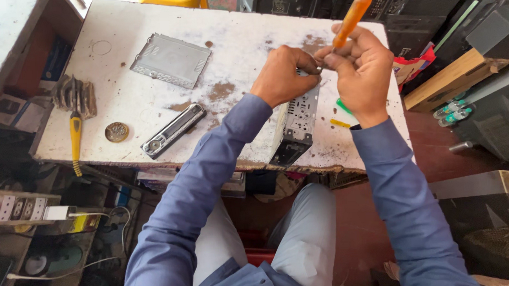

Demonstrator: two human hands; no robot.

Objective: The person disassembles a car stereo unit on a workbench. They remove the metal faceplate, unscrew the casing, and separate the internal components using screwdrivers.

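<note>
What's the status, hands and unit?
Left hand steadies car stereo chassis. Right hand grips orange-handled screwdriver at its top. Nothing blocking.

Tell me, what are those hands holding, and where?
Right hand grips an orange-handled screwdriver low on its handle; left hand steadies the car stereo chassis at its top.

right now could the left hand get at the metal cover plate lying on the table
Probably yes: the metal cover plate lies bare with nothing across it, but the left hand is gripping the car stereo chassis and would need to let go.

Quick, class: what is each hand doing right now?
Left hand: closed on the top of the metal stereo chassis.
Right hand: closed around the orange-handled screwdriver.
</note>
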